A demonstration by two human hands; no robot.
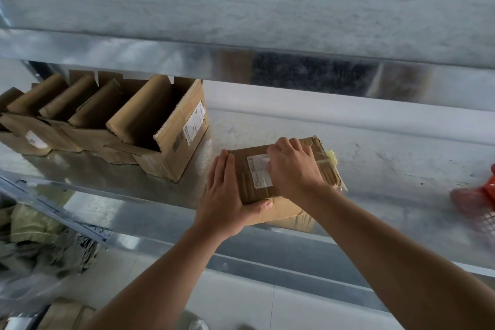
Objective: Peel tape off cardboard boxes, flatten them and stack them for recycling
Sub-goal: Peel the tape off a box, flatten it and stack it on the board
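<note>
Left hand [227,195] pressing flat, fingers straight, against 9 o'clock side of taped box [249,190]; right hand [292,166] gripping its top, fingers curled; open boxes [171,136] standing at 10 o'clock.

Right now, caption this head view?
Left hand braces, right hand grips a taped brown cardboard box on a metal shelf.

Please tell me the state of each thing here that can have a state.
Taped box: closed, taped, lying on the shelf.
Row of boxes: opened, upright, not flattened.
Left hand: flat against the box's side.
Right hand: fingers curled on the box's top.
</note>
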